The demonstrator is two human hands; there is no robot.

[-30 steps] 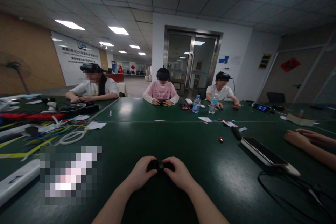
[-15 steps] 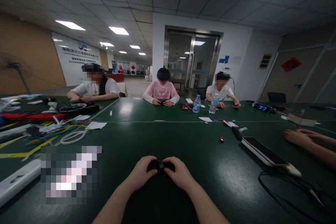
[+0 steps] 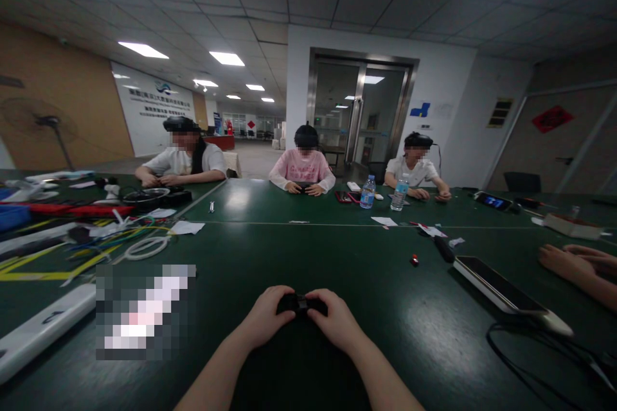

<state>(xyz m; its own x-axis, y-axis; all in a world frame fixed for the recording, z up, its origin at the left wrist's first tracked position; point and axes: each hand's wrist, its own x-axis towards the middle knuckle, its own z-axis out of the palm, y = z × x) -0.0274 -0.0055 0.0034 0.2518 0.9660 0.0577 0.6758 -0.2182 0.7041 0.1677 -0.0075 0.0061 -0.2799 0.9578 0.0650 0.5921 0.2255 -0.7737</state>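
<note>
A small black object (image 3: 302, 303), dark and glossy in its middle, is held just over the green table (image 3: 270, 250) between both my hands; its exact kind cannot be made out. My left hand (image 3: 268, 317) closes round its left end, thumb on the near side. On the other end, my right hand (image 3: 336, 320) has the same grip, thumb tip bent toward the middle. My fingers hide both ends of it. Left of my hands lies a blurred-out, bright flat item (image 3: 149, 308).
At left are a white power strip (image 3: 48, 331), a coiled white cable (image 3: 147, 247) and tangled wires. A white device with a dark screen (image 3: 499, 282) and black cables lie right, near another person's hands (image 3: 569, 266). Two bottles (image 3: 367, 192) stand farther back. Three people sit opposite.
The whole view has shifted a little, so the table and room appear farther right. Both my hands keep their hold on the black object, with barely any change in grip.
</note>
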